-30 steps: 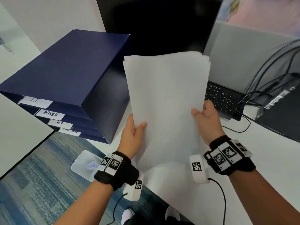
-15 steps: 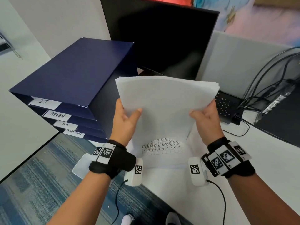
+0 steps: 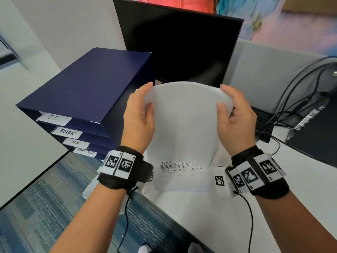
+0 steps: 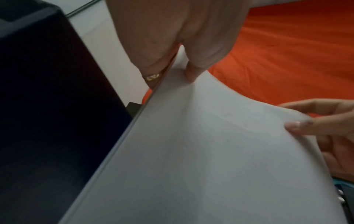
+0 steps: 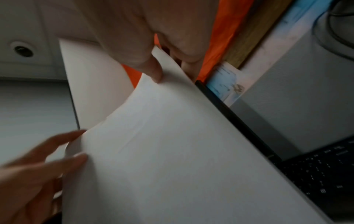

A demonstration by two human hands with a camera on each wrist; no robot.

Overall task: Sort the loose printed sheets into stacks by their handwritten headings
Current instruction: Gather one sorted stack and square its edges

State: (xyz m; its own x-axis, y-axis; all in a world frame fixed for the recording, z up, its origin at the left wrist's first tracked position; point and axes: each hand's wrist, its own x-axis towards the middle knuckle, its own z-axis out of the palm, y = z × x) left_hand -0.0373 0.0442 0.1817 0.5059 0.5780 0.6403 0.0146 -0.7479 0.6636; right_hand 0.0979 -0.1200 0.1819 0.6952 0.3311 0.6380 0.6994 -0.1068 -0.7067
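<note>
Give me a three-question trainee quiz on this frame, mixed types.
1. True or false: both the left hand and the right hand grip the stack of paper.
2. Multiple choice: the top label on the blue organizer reads A) H.R. B) I.T. C) ADMIN.
3. Fill in: the sheet with a printed table lies on the ____.

Key: 1 true; 2 B; 3 desk.
</note>
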